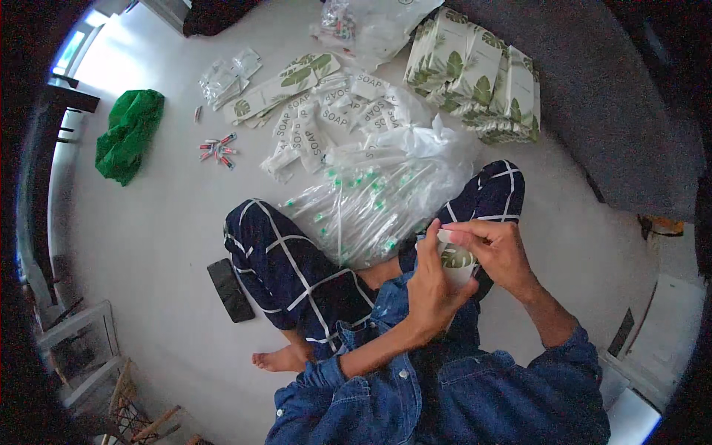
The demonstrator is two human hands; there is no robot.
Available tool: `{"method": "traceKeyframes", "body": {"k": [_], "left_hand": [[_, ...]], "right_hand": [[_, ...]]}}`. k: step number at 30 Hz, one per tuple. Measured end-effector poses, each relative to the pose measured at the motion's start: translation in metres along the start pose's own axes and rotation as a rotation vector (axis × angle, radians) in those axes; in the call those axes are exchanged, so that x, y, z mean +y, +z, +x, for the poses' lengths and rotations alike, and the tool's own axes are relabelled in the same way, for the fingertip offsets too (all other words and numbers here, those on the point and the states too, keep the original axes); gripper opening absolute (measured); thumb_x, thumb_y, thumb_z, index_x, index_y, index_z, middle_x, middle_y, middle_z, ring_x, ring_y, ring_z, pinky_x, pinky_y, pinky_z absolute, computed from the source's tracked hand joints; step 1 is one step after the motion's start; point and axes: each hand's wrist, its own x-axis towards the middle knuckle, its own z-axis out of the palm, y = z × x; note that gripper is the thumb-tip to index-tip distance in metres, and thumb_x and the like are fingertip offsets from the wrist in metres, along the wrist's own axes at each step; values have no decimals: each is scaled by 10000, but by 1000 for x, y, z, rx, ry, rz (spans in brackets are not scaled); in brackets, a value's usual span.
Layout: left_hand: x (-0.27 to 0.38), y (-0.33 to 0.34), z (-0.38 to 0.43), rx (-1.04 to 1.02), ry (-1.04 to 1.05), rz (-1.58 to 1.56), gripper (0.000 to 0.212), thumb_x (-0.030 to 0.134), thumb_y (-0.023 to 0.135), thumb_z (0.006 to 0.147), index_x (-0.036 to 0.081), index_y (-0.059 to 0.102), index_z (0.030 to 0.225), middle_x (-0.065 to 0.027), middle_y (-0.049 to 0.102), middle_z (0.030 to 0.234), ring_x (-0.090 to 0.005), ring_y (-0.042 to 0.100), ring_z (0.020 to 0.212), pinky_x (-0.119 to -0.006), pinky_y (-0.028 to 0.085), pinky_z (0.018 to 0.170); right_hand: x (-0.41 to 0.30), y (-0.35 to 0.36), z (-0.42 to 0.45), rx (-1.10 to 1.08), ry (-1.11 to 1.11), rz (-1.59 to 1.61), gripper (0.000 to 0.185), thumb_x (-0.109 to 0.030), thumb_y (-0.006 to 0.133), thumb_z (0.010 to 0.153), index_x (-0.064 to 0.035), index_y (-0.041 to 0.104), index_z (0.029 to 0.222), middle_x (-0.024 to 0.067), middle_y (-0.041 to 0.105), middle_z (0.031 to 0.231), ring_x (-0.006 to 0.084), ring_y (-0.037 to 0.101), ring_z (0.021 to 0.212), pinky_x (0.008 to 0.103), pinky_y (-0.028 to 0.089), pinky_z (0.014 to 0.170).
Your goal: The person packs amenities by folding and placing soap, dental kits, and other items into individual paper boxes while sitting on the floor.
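Note:
My left hand [436, 283] is wrapped around a small white carton [458, 263] printed with green leaves, above my right thigh. At the carton's far end, the fingertips of my right hand [495, 250] pinch near a pale flap [445, 236]. My fingers hide much of the carton, so what is inside cannot be seen. Just beyond my hands, between my knees, lies a clear plastic bag [356, 222] of slim wrapped items with green parts, apparently toothbrushes. Behind it spreads a heap of white soap packets [334, 118].
Stacked leaf-print cartons [470, 72] stand at the far right, beside a dark grey surface [628, 111]. Flat cartons [283, 89], clear packets [228, 78], small toothpaste-like tubes [218, 150] and green cloth or plastic [130, 133] lie left. A black phone [230, 290] rests by my left knee.

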Motion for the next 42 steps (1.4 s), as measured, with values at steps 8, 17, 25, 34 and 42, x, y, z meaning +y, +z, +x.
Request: {"method": "traceKeyframes", "body": {"k": [8, 17, 25, 34, 42], "left_hand": [[3, 2, -1, 18, 44, 72, 1057, 131, 761, 582, 51, 77, 1384, -212, 388, 1110, -396, 509, 937, -424, 506, 692], [-2, 2, -1, 26, 84, 31, 1042, 130, 742, 597, 51, 69, 1389, -213, 394, 1086, -391, 520, 908, -421, 507, 682], [0, 3, 0, 41, 65, 39, 1038, 119, 731, 594, 46, 71, 1393, -203, 402, 1065, -372, 531, 876, -401, 511, 654], [-3, 3, 2, 42, 84, 1, 1056, 118, 734, 585, 34, 57, 1391, -211, 406, 1091, -369, 497, 948, -408, 507, 690], [-1, 1, -4, 16, 53, 23, 1066, 112, 762, 561, 27, 92, 1386, -220, 354, 1290, -384, 498, 1048, -397, 485, 821]], "right_hand": [[3, -16, 13, -144, 136, 46, 251, -214, 601, 835, 9, 649, 940, 92, 670, 795, 104, 607, 724, 258, 476, 662], [3, -16, 15, -155, 119, 19, 258, -222, 593, 838, 14, 645, 926, 95, 667, 798, 119, 612, 731, 272, 478, 668], [-3, -15, 16, -141, 129, -61, 236, -207, 595, 835, 6, 643, 924, 100, 670, 815, 123, 624, 729, 272, 484, 661], [-4, -4, 6, 19, -119, -153, 220, -204, 622, 819, -2, 660, 896, 108, 670, 783, 114, 629, 700, 263, 486, 617], [-11, -9, 10, -51, 15, -8, 230, -231, 634, 814, -11, 676, 867, 83, 672, 752, 99, 621, 676, 251, 483, 610]]}}
